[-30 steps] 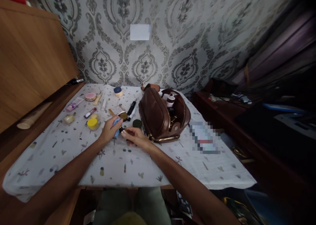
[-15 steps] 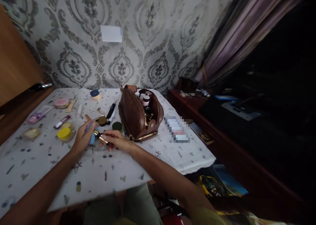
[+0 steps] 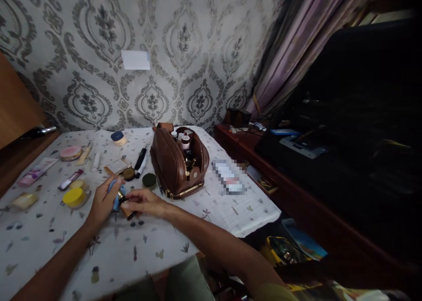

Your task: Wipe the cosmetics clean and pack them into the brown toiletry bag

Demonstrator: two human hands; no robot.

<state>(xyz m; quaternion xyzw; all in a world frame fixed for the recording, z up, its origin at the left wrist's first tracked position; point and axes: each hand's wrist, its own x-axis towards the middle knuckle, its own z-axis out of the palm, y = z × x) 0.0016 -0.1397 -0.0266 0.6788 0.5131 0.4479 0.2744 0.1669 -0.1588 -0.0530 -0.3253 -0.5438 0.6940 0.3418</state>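
My left hand point(image 3: 104, 200) is closed around a crumpled blue cloth point(image 3: 116, 200). The cloth presses against a small gold-and-black cosmetic tube point(image 3: 128, 210), possibly a lipstick. My right hand point(image 3: 145, 202) pinches that tube between thumb and fingers, close beside the left hand. Fingers cover much of the tube, so its exact kind is unclear. Just beyond the hands lie a round brown compact point(image 3: 128, 174) and a dark green round lid point(image 3: 149, 181). An unzipped brown leather cosmetic bag point(image 3: 165, 160) stands right of them, with several bottles point(image 3: 185, 142) inside.
Left on the patterned tablecloth point(image 3: 145, 257) are a yellow-lidded jar point(image 3: 74, 197), a pink round case point(image 3: 70, 153), a purple-and-white tube point(image 3: 38, 171) and a blue-lidded jar point(image 3: 118, 138). A blurred-out phone-like object point(image 3: 229, 177) lies right of the bag, near the table edge.
The tube has tilted, its free end now pointing lower, and my right hand has shifted along with it. The cloth stays in my left hand. The whole view has turned slightly right.
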